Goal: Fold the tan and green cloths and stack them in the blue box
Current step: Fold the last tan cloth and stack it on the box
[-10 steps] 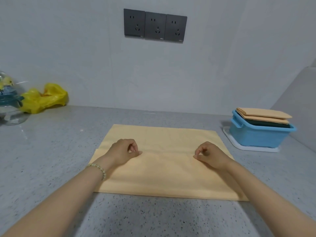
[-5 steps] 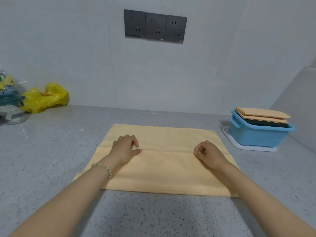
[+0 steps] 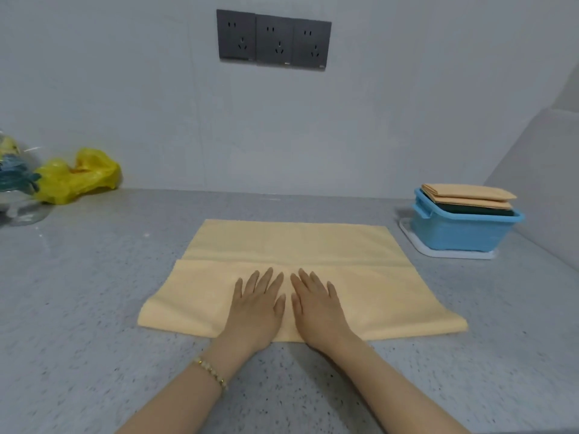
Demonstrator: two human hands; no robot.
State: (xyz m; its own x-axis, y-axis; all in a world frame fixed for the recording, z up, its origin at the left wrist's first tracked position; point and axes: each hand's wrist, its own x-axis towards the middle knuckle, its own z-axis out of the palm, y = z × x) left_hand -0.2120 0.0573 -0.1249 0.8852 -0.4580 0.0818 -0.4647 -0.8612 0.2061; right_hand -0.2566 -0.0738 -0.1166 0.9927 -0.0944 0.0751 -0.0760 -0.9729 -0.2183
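A tan cloth (image 3: pixel 294 245) lies on the grey counter, its near part folded over toward the wall so that a strip of the far part shows beyond the fold's edge. My left hand (image 3: pixel 257 303) and my right hand (image 3: pixel 315 303) press flat side by side on the middle of the folded layer, fingers straight. At the right stands the blue box (image 3: pixel 460 230), holding a stack of folded cloths: tan ones (image 3: pixel 466 194) on top and a dark green one (image 3: pixel 476 209) beneath.
A white tray (image 3: pixel 445 252) lies under the blue box. A yellow plastic bag (image 3: pixel 78 175) and a clear glass jar (image 3: pixel 15 189) sit at the far left by the wall. Dark wall sockets (image 3: pixel 274 39) are above. A side wall rises at the right.
Both hands let go of the pinched cloth edge after laying it over the far part. They moved together to the middle and now press flat on the folded layer.
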